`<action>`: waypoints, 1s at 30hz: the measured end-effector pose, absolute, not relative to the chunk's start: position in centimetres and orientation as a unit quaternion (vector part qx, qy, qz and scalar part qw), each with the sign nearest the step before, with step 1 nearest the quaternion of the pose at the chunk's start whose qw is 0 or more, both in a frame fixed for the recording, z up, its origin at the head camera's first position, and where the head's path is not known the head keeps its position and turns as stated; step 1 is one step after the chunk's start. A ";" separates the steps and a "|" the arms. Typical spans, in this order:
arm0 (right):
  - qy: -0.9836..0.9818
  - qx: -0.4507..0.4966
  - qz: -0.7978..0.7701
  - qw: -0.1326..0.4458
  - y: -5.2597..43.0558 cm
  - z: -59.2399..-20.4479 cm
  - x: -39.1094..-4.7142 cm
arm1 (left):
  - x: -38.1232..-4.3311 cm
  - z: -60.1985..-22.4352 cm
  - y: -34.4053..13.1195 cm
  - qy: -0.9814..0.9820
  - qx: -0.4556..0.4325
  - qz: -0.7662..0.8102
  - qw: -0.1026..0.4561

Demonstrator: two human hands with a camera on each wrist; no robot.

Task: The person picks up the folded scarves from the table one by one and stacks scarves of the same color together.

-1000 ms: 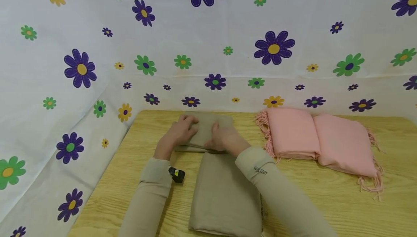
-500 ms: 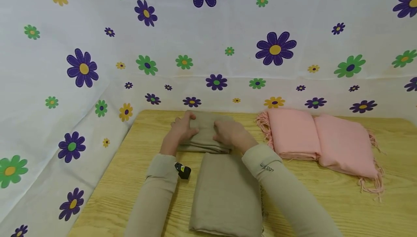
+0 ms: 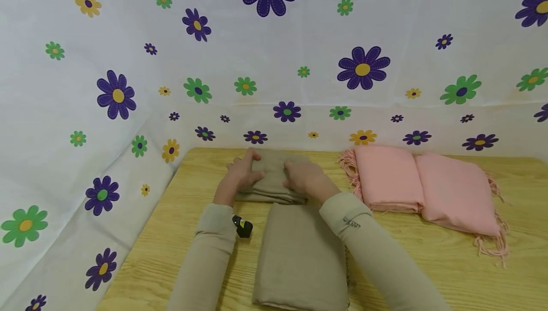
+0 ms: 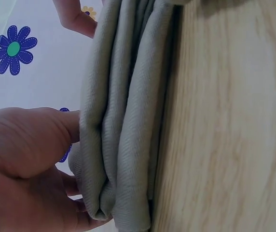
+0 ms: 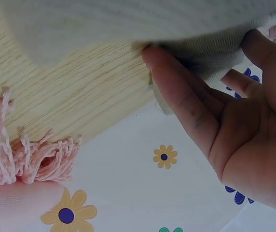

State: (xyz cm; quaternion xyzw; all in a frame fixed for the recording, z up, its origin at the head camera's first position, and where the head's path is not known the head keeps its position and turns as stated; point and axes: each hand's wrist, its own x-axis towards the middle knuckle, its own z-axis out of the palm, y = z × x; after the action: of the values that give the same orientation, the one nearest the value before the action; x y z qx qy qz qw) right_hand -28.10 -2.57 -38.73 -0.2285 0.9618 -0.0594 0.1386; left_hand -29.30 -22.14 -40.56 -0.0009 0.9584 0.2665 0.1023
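A folded beige scarf (image 3: 272, 170) lies near the far edge of the table, between my two hands. My left hand (image 3: 239, 176) grips its left end, thumb on top and fingers around the side. In the left wrist view the scarf's stacked layers (image 4: 138, 125) face the camera. At the right end my right hand (image 3: 307, 178) holds the same scarf, thumb above; in the right wrist view, fingers (image 5: 186, 99) are at its edge. A larger folded beige scarf (image 3: 301, 254) lies flat just nearer, under my forearms, with fringe at its right side.
Two folded pink scarf sections (image 3: 387, 178) with tasselled ends lie side by side on the right. A small black device (image 3: 242, 227) sits by the left cuff. Behind the wood-grain table (image 3: 158, 254) hangs a white flower-print cloth (image 3: 239, 54).
My hands moved outward from on top of the far beige scarf to grip its ends, and it now looks thicker, its layers gathered. Over the last half second little moved besides the camera.
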 end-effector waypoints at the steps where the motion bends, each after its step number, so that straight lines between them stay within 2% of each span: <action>1: 0.962 -0.229 -0.057 0.137 -2.5 -38.8 -28.1 | -29.3 -40.6 -22.1 0.958 -0.001 0.267 0.101; 30: 0.962 -0.220 -0.075 0.142 0.9 -38.7 -27.6 | -29.6 -40.3 -18.4 0.962 0.027 0.248 0.112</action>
State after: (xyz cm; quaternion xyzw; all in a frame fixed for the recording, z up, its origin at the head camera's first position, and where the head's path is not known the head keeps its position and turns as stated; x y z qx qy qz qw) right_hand -27.63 0.91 -38.73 -0.2196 0.9623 -0.0748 0.1417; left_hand -29.57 -18.35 -40.33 0.0274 0.9620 0.2477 0.1117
